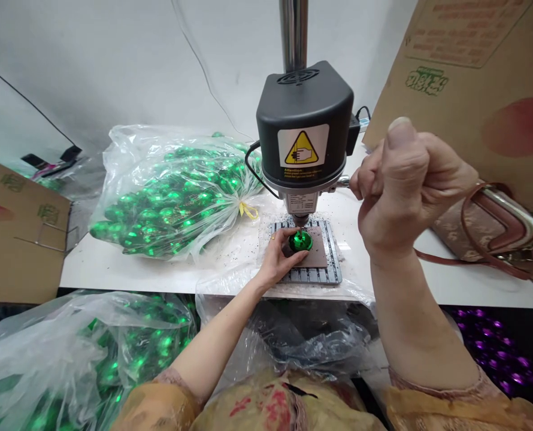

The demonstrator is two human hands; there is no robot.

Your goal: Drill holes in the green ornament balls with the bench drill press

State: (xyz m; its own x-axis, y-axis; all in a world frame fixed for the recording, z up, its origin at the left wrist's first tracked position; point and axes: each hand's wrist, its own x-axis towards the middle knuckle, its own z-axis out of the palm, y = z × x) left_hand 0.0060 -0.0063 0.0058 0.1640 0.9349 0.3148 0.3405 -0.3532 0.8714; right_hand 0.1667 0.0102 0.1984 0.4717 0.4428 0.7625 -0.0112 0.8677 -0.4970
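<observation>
A shiny green ball ornament [303, 241] rests on a brown pad [319, 254] over the slotted metal base of a bench drill press. My left hand [278, 257] grips the ornament's left side between thumb and fingers. Directly above it is the drill chuck [300, 219], at or very near the ornament's top; whether the bit touches cannot be made out. My right hand [403, 179] is closed in a fist around the feed lever [344, 181] at the right of the black drill head [305, 126].
A tied clear bag of green ornaments [172, 197] lies left on the white table [127, 275]; another bag [127, 341] sits below. A handbag [482, 224] and cardboard box [473, 78] stand right. Purple balls [500, 347] are lower right. Dark shavings surround the base.
</observation>
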